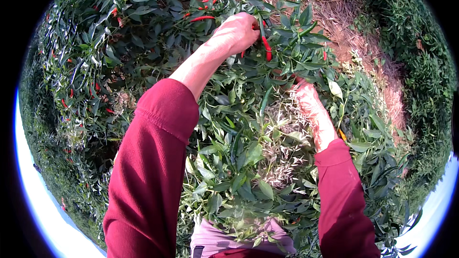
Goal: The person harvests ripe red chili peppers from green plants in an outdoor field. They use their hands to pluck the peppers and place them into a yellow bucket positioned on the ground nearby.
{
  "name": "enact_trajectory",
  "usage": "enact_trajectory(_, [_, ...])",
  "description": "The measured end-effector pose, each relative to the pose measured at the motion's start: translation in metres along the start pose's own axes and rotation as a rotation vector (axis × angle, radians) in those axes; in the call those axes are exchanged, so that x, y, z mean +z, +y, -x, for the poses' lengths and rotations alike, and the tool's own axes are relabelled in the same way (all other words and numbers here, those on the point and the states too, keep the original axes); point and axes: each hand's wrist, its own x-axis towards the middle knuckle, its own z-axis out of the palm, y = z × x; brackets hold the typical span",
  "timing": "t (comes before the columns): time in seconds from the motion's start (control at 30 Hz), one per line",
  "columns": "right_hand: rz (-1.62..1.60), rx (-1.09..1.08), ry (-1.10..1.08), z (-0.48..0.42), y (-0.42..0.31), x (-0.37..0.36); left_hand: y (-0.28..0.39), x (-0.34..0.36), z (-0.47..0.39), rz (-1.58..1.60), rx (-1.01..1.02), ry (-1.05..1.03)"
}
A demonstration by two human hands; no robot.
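My left hand (pixel 241 31) reaches into the top of a chili pepper plant (pixel 247 150), its fingers curled. Red shows at its fingertips and below the palm, so it appears closed around red chili pepper; leaves and the hand itself hide most of the grip. Just right of it hangs a long chili (pixel 266 48), green above and red below. My right hand (pixel 304 91) is lower and to the right, its fingers covered by foliage, so what they touch is hidden. A green chili (pixel 266 101) hangs between the two hands, and another green chili (pixel 303 33) points up at the right.
Dense pepper bushes (pixel 89 43) with several red chilies spread along the left. A strip of bare reddish soil and dry straw (pixel 344 25) curves past on the right, with another green row (pixel 419 61) beyond. Dry pale weeds (pixel 281 143) stand among the leaves before me.
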Motion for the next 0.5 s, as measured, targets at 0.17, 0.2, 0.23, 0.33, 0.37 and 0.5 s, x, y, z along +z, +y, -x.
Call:
enact_trajectory(0.17, [0.054,0.021,0.04,0.0,0.0,0.0,-0.007,0.004,0.001,0.166,0.016,-0.056])
enact_trajectory(0.2, [0.072,0.028,0.055,0.001,0.0,-0.003,-0.006,0.007,0.003,0.324,-0.016,-0.082])
enact_trajectory(0.23, [0.09,0.035,0.069,0.001,0.001,-0.004,-0.006,0.009,0.004,0.481,-0.05,-0.109])
enact_trajectory(0.33, [0.127,0.05,0.092,-0.002,0.002,-0.004,-0.013,0.009,0.015,1.026,-0.089,-0.176])
enact_trajectory(0.37, [0.133,0.054,0.099,-0.003,0.002,-0.003,-0.016,0.01,0.018,1.207,-0.104,-0.194])
enact_trajectory(0.5, [0.18,0.072,0.132,-0.003,0.001,-0.006,-0.013,-0.005,0.02,1.688,0.138,-0.35])
